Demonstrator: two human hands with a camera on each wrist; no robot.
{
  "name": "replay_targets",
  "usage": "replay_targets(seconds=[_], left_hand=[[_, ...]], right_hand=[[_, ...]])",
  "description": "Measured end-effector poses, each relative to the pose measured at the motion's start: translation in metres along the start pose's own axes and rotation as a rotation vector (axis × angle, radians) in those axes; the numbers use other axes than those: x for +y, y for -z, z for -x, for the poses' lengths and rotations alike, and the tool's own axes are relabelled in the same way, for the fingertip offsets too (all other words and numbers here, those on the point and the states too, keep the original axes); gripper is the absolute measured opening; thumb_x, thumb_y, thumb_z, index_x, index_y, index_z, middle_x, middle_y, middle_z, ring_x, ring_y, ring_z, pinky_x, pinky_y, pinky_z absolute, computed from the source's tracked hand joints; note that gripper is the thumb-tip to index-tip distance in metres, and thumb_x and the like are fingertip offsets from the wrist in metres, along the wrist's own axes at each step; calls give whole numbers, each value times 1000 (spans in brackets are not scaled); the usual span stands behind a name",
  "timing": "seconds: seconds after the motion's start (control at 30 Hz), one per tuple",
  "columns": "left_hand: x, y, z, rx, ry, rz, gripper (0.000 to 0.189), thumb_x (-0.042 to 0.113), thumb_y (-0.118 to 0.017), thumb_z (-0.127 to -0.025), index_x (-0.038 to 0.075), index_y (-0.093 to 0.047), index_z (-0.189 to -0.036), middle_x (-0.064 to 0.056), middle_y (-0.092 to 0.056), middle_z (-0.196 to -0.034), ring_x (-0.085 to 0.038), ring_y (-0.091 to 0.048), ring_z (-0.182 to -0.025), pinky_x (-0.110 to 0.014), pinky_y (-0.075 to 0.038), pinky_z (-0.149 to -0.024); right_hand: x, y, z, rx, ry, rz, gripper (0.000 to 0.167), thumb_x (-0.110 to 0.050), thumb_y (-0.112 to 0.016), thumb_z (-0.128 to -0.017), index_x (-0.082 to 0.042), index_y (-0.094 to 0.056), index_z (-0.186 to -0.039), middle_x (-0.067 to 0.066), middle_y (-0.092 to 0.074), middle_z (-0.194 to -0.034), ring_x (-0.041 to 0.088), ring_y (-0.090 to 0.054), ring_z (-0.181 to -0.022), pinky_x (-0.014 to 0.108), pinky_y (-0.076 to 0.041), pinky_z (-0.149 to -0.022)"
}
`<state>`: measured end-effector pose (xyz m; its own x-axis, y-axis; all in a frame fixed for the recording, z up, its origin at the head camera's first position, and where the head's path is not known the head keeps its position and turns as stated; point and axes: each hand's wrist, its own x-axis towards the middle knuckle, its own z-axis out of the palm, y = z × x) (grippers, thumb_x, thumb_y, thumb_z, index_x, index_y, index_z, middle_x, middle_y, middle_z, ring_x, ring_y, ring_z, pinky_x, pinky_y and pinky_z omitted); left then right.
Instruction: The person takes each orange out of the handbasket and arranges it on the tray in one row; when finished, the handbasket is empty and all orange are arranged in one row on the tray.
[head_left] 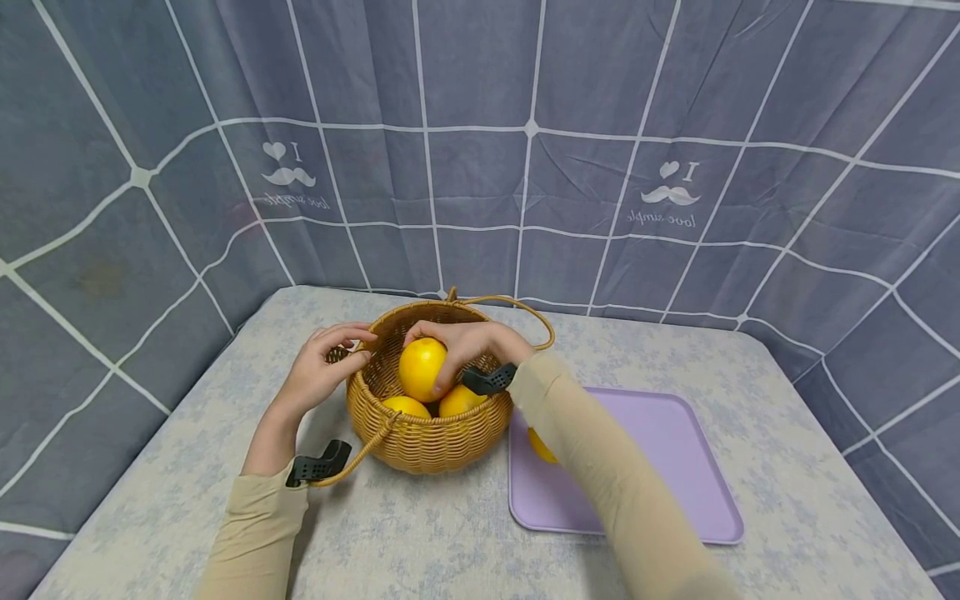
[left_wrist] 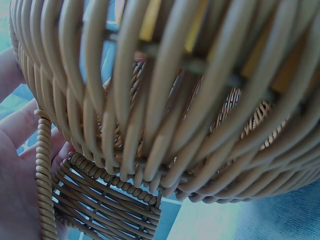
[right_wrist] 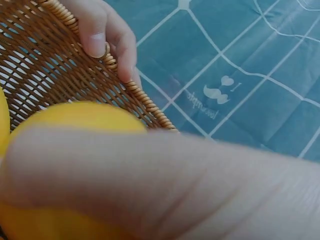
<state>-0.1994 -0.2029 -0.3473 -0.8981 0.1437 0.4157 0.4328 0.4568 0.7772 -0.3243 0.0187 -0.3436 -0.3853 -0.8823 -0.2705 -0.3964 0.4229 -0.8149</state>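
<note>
A round wicker basket stands on the table, with two oranges visible at its near inside. My right hand grips another orange inside the basket, above those two; in the right wrist view the thumb side covers part of that orange. At the basket's left rim is my left hand. Its thumb and fingers hold the rim from both sides, as the right wrist view shows of the left hand. Woven basket wall fills most of the left wrist view.
A lilac tray lies to the right of the basket, with an orange at its left, partly hidden by my right sleeve. One basket handle leans out to the back right, another to the front left. A grey checked curtain hangs behind.
</note>
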Motion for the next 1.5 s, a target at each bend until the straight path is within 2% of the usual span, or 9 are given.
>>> replay_targets(seconds=[0.27, 0.5, 0.77, 0.93, 1.03, 1.17, 1.3, 1.4, 1.5], left_hand=[[-1, 1, 0, -7, -5, 1, 25, -2, -57, -87, -12, -61, -109, -27, -52, -126, -37, -44, -99, -42, -36, -81], [0, 1, 0, -12, -10, 0, 24, -3, -57, -87, -12, -61, -109, -28, -52, -125, -35, -43, -98, -39, -36, -80], [0, 1, -1, -15, -9, -2, 24, -2, -57, -88, -12, -61, -110, -27, -52, -126, -32, -43, -97, -35, -36, -79], [0, 1, 0, -11, 6, 8, 24, -1, -57, -88, -11, -61, -110, -26, -51, -127, -34, -43, -98, -35, -36, -79], [2, 2, 0, -11, 12, 8, 24, -1, -57, -88, -11, -62, -110, -25, -51, -127, -35, -43, -99, -35, -36, -80], [3, 2, 1, -8, 12, 7, 24, 0, -57, -88, -11, -62, -109, -25, -52, -127, -34, -43, -100, -38, -35, -81], [-5, 1, -1, -8, 3, 7, 25, 0, -56, -88, -10, -61, -111, -24, -51, -128, -33, -44, -100, -38, -35, -81], [-22, -1, -3, -7, 3, 7, 25, 2, -58, -89, -6, -62, -113, -20, -51, -129, -31, -44, -102, -35, -35, -80], [-38, -2, -5, -3, 10, 8, 26, 5, -60, -89, -2, -64, -114, -15, -52, -131, -26, -45, -104, -33, -35, -80]], right_hand=[[-1, 1, 1, 74, 107, -84, 68, -8, -73, -70, -12, -38, -128, 10, -46, -122, 24, -51, -102, 33, -46, -85], [-1, 3, 7, 159, 200, -89, 71, -11, -72, -72, -12, -38, -134, 8, -43, -130, 23, -49, -108, 34, -43, -90], [-6, 4, 22, 217, 241, -112, 78, -10, -69, -76, -14, -33, -144, 6, -36, -143, 24, -47, -112, 39, -42, -92], [-12, 4, 38, 314, 222, -108, 78, -14, -72, -77, -23, -34, -144, 1, -39, -139, 22, -49, -112, 39, -42, -91], [-13, 3, 47, 356, 242, -157, 75, -11, -69, -78, -20, -33, -144, 3, -39, -138, 25, -50, -111, 41, -44, -90], [-11, 0, 57, 439, 262, -192, 71, -7, -66, -80, -13, -28, -140, 11, -38, -135, 30, -51, -108, 41, -46, -88], [-9, -4, 72, 529, 218, -188, 66, -9, -63, -81, -14, -22, -133, 18, -36, -131, 32, -52, -105, 40, -48, -84], [-7, -7, 84, 564, 186, -207, 65, -14, -60, -82, -15, -18, -131, 21, -35, -129, 34, -52, -103, 40, -49, -79], [-3, -9, 98, 594, 190, -216, 63, -16, -58, -82, -14, -17, -131, 23, -34, -128, 36, -52, -101, 40, -50, -74]])
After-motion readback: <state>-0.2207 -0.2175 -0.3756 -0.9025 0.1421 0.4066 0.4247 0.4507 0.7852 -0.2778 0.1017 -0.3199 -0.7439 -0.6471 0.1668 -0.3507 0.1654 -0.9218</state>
